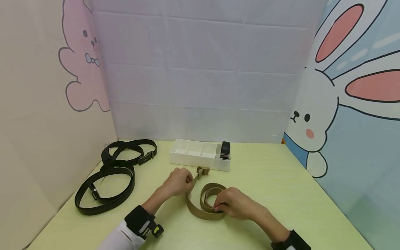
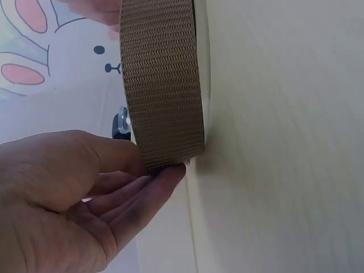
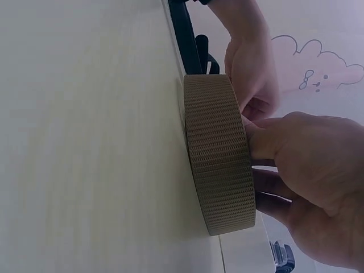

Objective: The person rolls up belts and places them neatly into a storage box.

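Observation:
A tan woven belt (image 1: 204,214) stands on edge on the table, its right part wound into a loose coil and its left part running up to a buckle (image 1: 203,170). With thumb and fingers my left hand (image 1: 178,182) pinches the strap a little below the buckle. My right hand (image 1: 239,205) holds the coil at its right side, fingertips over the inner turns. In the left wrist view the webbing (image 2: 162,74) passes between the left thumb and fingers. The right wrist view shows the outer turn (image 3: 219,153) in front of the right fingers, partly hiding them.
Behind the hands stands a white divided box (image 1: 193,161), a rolled black belt (image 1: 225,147) in its right end compartment. Two loosely looped black belts, a rear one (image 1: 145,141) and a front one (image 1: 101,209), lie at the left. Printed curtains enclose the yellow table (image 1: 265,173).

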A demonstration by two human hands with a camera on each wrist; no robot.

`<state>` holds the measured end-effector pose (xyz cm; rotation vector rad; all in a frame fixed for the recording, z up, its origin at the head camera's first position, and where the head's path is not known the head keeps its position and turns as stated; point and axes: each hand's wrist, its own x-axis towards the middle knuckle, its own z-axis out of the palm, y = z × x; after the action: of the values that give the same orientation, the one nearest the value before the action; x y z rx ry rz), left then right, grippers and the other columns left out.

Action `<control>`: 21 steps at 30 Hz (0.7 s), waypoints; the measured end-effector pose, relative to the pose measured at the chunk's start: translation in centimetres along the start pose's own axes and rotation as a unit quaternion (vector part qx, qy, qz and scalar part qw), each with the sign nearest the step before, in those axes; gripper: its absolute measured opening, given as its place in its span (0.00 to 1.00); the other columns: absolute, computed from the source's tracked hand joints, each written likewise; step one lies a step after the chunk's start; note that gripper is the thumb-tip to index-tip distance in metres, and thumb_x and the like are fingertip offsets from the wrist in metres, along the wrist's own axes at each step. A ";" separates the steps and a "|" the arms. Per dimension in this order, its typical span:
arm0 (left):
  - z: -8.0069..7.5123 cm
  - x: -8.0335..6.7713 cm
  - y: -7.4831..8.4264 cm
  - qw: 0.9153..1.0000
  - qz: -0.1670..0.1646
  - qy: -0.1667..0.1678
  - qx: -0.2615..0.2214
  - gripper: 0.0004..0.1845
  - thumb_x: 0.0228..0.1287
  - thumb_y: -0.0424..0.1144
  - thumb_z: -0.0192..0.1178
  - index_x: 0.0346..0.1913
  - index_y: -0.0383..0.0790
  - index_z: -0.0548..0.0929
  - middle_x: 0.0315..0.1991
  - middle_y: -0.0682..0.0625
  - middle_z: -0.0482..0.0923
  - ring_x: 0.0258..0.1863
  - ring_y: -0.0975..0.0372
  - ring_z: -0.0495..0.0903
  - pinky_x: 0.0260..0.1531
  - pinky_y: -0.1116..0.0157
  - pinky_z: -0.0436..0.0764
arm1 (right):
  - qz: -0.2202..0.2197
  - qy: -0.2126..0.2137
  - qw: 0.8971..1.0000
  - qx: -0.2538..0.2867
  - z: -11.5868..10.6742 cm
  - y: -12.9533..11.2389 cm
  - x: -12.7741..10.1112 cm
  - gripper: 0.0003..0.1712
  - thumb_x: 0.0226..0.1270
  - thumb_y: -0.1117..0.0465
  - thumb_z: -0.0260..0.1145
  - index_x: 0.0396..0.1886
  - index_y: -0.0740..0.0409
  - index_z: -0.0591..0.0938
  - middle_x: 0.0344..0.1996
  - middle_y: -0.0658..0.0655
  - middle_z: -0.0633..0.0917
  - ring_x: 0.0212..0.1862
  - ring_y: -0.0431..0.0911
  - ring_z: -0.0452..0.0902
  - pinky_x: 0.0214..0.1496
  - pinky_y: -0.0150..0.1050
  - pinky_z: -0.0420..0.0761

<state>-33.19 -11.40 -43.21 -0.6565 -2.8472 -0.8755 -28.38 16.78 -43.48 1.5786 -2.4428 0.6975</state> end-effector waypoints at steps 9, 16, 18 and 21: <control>3.1 2.8 1.8 0.991 0.132 -0.004 0.036 0.09 0.73 0.24 0.68 0.46 0.34 0.96 0.43 0.43 0.96 0.44 0.52 0.96 0.46 0.56 0.93 | -0.024 -0.001 1.000 0.008 0.6 -0.4 0.3 0.04 0.71 0.68 0.80 0.37 0.55 0.95 0.34 0.49 0.95 0.39 0.35 0.90 0.47 0.24 0.85; 2.6 1.3 2.7 0.998 0.061 -0.009 0.013 0.10 0.74 0.26 0.68 0.52 0.29 0.95 0.45 0.38 0.96 0.44 0.49 0.96 0.45 0.52 0.94 | -0.024 -0.002 1.000 0.011 0.6 -0.4 0.4 0.03 0.72 0.66 0.80 0.37 0.55 0.95 0.34 0.49 0.95 0.39 0.33 0.89 0.46 0.25 0.86; 2.1 0.4 2.7 0.999 0.038 -0.010 0.009 0.09 0.73 0.27 0.69 0.50 0.29 0.95 0.42 0.39 0.96 0.39 0.52 0.95 0.40 0.55 0.93 | -0.023 -0.001 1.000 0.010 0.6 -0.4 0.3 0.03 0.72 0.66 0.80 0.37 0.55 0.95 0.34 0.49 0.95 0.39 0.33 0.89 0.46 0.25 0.85; 1.5 -1.0 2.7 1.000 0.013 -0.015 0.000 0.05 0.70 0.29 0.71 0.37 0.33 0.95 0.29 0.48 0.92 0.25 0.62 0.85 0.27 0.63 0.84 | -0.021 -0.003 1.000 0.012 0.5 -0.3 0.2 0.03 0.73 0.66 0.79 0.37 0.55 0.95 0.34 0.50 0.95 0.40 0.33 0.89 0.46 0.25 0.85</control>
<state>-31.06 -8.99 -43.26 -0.7115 -2.8579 -0.8690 -28.13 16.29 -43.73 1.6381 -2.4072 0.7178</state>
